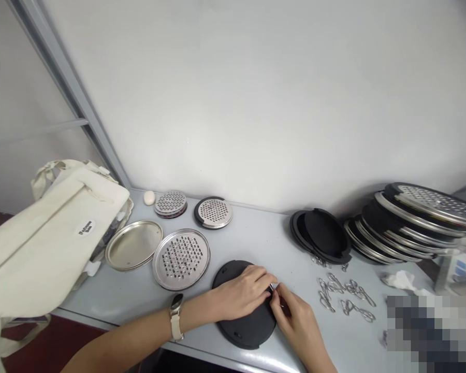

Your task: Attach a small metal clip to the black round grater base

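A black round disc (244, 325) lies flat near the table's front edge. My left hand (243, 291) rests on top of it with the fingers curled. My right hand (297, 317) meets it at the disc's right rim. Both pinch a small metal piece (272, 288) between the fingertips; I cannot make out its shape. A watch with a pale strap (175, 317) is on my left wrist. Several loose metal clips (344, 296) lie on the table just right of my hands.
A perforated steel disc (181, 258) and a plain steel plate (134, 244) lie left of the hands, two smaller graters (213, 212) behind. Black lids (321, 234) and a slanted stack of discs (411, 220) stand at right. A cream canvas bag (42, 233) fills the left.
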A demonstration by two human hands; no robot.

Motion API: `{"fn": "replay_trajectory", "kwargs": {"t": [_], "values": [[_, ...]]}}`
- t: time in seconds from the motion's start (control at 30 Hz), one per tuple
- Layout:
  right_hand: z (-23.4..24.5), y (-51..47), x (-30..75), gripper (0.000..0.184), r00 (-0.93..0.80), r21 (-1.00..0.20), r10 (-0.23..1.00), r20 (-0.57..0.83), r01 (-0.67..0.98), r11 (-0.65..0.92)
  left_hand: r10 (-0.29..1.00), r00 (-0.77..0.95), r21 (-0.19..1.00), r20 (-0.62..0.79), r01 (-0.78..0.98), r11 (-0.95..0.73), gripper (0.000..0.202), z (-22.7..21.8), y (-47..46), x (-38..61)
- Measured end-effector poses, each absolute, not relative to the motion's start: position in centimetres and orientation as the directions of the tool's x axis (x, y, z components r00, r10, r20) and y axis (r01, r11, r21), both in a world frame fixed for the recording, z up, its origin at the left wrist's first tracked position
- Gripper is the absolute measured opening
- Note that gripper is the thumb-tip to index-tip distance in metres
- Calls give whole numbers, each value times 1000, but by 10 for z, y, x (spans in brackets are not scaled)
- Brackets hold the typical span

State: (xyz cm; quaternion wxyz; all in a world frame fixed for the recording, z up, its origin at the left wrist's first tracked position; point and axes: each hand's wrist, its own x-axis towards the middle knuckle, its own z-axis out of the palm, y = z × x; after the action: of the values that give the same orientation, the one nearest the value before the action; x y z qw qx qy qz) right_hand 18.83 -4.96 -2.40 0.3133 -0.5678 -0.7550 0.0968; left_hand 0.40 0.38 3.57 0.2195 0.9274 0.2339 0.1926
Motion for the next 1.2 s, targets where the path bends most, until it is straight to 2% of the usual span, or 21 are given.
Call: {"fn": "replay_trajectory", "kwargs": {"t": [0.33,0.63,0.87,1.2], "values": [[-22,-50,186,22,-146,-500,918,369,801,328,516,810,461,278,359,-812,16,35,4,5],[-27,-44,187,23,-154,-525,939,309,795,303,546,782,431,300,399,-809,18,34,4,5],[-29,-46,189,26,-165,-519,929,332,790,326,541,788,408,293,409,-816,15,34,4,5],[-25,-47,186,25,-158,-533,935,319,786,315,551,782,436,290,405,-804,11,28,7,5]]}}
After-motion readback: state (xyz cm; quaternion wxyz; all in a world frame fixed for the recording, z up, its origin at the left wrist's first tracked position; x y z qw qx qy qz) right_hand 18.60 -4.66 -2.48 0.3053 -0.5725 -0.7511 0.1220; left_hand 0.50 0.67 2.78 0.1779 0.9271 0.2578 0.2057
